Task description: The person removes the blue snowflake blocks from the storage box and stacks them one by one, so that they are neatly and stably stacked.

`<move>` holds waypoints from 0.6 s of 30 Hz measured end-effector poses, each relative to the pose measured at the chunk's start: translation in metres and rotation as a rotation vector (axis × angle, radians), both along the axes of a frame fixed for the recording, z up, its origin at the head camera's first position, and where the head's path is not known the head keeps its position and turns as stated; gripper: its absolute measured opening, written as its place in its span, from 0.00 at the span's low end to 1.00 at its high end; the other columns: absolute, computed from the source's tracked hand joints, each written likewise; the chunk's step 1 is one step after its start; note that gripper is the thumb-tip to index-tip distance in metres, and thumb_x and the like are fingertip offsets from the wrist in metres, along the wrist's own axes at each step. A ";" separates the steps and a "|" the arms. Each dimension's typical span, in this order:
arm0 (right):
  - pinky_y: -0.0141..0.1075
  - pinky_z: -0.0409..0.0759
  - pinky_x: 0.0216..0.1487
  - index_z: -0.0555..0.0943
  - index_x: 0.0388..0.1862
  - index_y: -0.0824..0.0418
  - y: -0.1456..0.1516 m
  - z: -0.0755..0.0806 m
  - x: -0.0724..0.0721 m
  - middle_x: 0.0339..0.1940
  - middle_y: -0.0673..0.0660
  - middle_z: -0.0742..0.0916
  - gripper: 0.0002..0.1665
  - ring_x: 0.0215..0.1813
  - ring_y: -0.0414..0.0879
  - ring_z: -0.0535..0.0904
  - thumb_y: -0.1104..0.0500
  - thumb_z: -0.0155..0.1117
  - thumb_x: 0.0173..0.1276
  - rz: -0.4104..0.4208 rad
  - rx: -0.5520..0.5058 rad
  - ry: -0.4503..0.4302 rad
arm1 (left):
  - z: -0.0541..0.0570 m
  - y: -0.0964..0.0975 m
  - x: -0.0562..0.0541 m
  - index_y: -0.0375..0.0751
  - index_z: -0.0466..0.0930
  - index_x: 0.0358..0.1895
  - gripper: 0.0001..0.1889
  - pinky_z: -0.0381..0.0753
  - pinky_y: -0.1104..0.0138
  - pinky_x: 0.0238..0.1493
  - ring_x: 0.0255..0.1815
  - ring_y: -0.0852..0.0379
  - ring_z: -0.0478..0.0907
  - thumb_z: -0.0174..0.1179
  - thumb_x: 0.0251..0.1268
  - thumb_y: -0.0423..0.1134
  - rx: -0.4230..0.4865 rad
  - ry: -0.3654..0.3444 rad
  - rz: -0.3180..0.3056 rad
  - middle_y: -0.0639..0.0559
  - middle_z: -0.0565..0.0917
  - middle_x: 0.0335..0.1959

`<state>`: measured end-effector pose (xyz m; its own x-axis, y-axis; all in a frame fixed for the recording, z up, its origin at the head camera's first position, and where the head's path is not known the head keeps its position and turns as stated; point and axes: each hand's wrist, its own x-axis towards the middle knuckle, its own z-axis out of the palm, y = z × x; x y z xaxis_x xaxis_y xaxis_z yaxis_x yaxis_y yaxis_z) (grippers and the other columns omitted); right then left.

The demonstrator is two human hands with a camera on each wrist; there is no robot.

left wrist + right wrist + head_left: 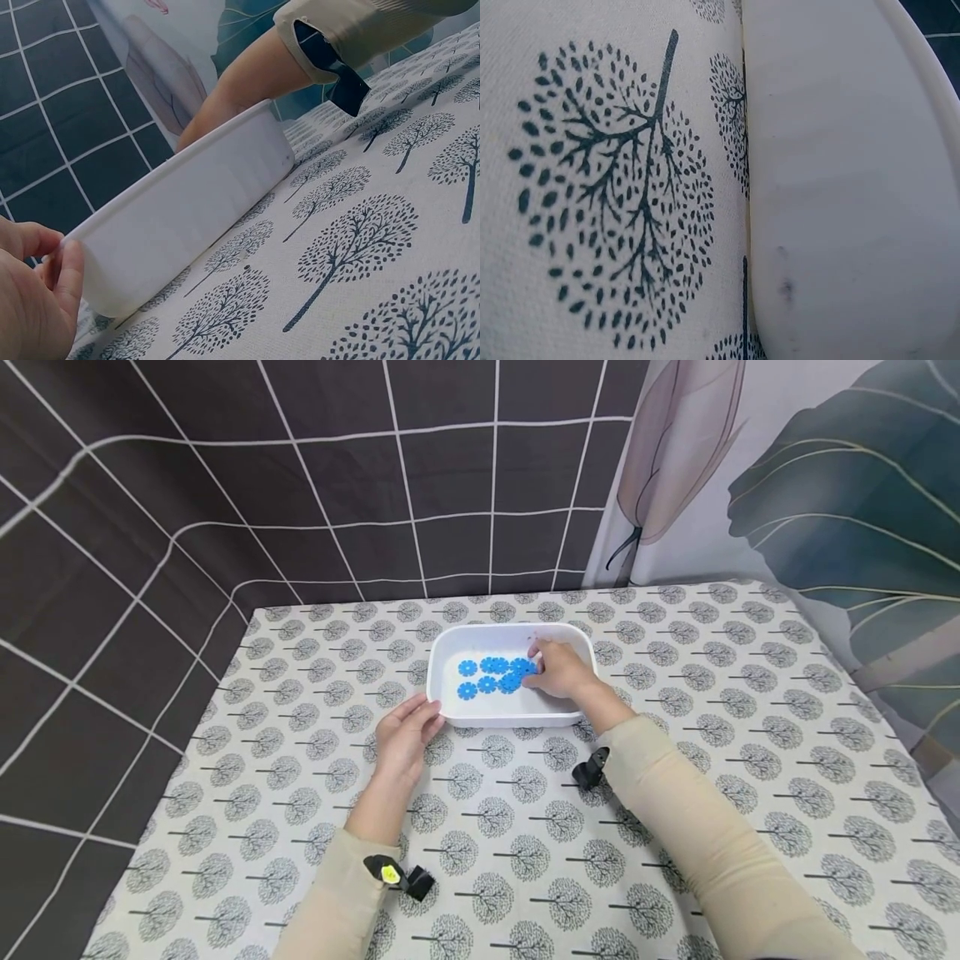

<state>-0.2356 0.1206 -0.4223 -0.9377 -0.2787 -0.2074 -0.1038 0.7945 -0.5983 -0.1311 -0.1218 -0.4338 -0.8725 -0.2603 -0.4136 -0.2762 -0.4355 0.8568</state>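
Observation:
A white plastic basin [510, 722] rests on the table with several flat blue flower-shaped discs [467, 691] in it. Those toward its left lie spread in two rough rows; the ones farther right overlap in a cluster. My left hand [402, 739] grips the basin's front left corner, thumb and fingers at the rim [135, 193]. Reaching over the right side, my right hand [562, 670] has its thumb and fingers curled round discs at the right end of the cluster. In the right wrist view only the basin's outer wall [847, 180] shows, and the hand itself is hidden.
A white cloth [495, 818] printed with dark trees covers the table. Behind it hangs a dark curtain [450, 468] with white grid lines, and a leaf-patterned curtain [825, 485] is at the right. Each sleeve has a black strap [592, 768] at the wrist.

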 end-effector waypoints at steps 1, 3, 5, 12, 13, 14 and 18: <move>0.43 0.80 0.51 0.74 0.60 0.66 0.000 0.000 0.000 0.35 0.56 0.81 0.30 0.40 0.50 0.75 0.59 0.75 0.63 0.001 -0.005 -0.001 | 0.000 0.000 0.000 0.30 0.76 0.59 0.20 0.87 0.70 0.55 0.44 0.56 0.83 0.65 0.64 0.25 0.001 0.000 -0.001 0.45 0.79 0.49; 0.44 0.79 0.53 0.74 0.60 0.66 0.000 -0.001 0.000 0.34 0.55 0.80 0.31 0.40 0.50 0.75 0.60 0.76 0.61 0.011 -0.008 0.005 | 0.000 0.000 0.000 0.30 0.76 0.59 0.20 0.87 0.70 0.55 0.44 0.56 0.83 0.65 0.64 0.25 0.003 -0.001 -0.005 0.44 0.79 0.50; 0.45 0.79 0.53 0.75 0.60 0.67 0.000 -0.001 0.000 0.34 0.56 0.81 0.30 0.40 0.50 0.75 0.61 0.76 0.61 0.037 -0.001 0.013 | -0.001 -0.001 0.000 0.29 0.76 0.59 0.20 0.87 0.69 0.55 0.44 0.56 0.83 0.64 0.64 0.25 0.011 -0.001 -0.005 0.44 0.78 0.50; 0.44 0.79 0.53 0.77 0.61 0.66 0.000 -0.002 0.001 0.33 0.56 0.82 0.29 0.39 0.50 0.76 0.60 0.75 0.63 0.097 0.011 0.021 | -0.001 -0.001 0.000 0.29 0.75 0.59 0.20 0.87 0.69 0.55 0.44 0.55 0.84 0.64 0.64 0.25 0.029 0.002 -0.002 0.44 0.77 0.51; 0.44 0.79 0.53 0.77 0.61 0.66 0.000 -0.002 0.001 0.33 0.56 0.82 0.29 0.38 0.50 0.76 0.61 0.75 0.63 0.099 0.008 0.021 | -0.001 -0.001 0.000 0.29 0.75 0.59 0.20 0.87 0.69 0.55 0.44 0.55 0.84 0.64 0.64 0.24 0.032 0.002 -0.001 0.43 0.77 0.52; 0.45 0.79 0.53 0.77 0.61 0.66 0.001 -0.002 0.001 0.33 0.56 0.82 0.29 0.39 0.50 0.76 0.61 0.75 0.63 0.101 0.007 0.021 | -0.001 -0.001 0.000 0.29 0.75 0.59 0.20 0.87 0.69 0.55 0.44 0.54 0.84 0.64 0.64 0.24 0.034 0.001 0.001 0.43 0.77 0.52; 0.46 0.78 0.56 0.78 0.60 0.67 0.001 0.000 0.001 0.33 0.56 0.82 0.28 0.39 0.50 0.76 0.61 0.75 0.63 0.102 0.001 0.020 | 0.000 -0.001 0.000 0.30 0.76 0.58 0.20 0.87 0.70 0.55 0.46 0.52 0.83 0.65 0.63 0.24 0.039 -0.004 0.004 0.43 0.77 0.52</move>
